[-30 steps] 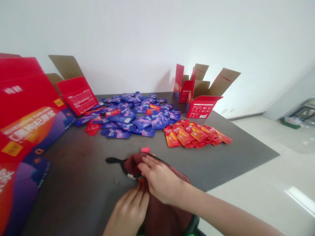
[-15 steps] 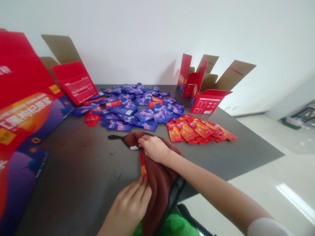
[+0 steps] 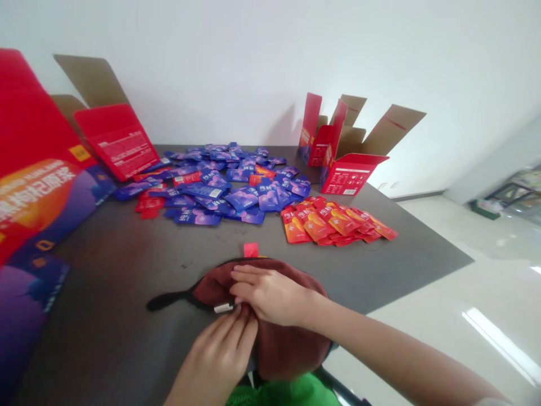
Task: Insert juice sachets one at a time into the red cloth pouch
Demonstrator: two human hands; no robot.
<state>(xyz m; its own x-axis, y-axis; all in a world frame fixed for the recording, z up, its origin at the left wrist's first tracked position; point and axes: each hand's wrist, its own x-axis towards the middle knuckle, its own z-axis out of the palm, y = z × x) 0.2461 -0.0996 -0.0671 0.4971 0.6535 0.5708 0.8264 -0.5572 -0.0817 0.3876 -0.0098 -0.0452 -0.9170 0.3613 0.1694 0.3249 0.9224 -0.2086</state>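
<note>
A brown cloth (image 3: 291, 347) with a black edge, a loop and a small white label drapes over the table's near edge. Beneath it lies a red-orange sachet (image 3: 251, 250), only its far end showing past the cloth. My right hand (image 3: 270, 296) presses on the cloth, fingers bunched over the covered sachet. Close by, my left hand (image 3: 220, 349) has its fingertips pinched together at the cloth's near side, by the label, where the sachet's near end lies hidden.
Blue-purple sachets (image 3: 243, 197) with a few red ones lie heaped at the back. A pile of orange-red sachets (image 3: 333, 221) sits to the right on the grey table (image 3: 127, 270). Open red cartons (image 3: 349, 172) stand back right; larger red boxes (image 3: 38, 186) fill the left.
My right hand and the cloth have moved nearer to me, uncovering the sachet's far end. The cloth now covers the near part of the sachet, and my left fingertips remain close.
</note>
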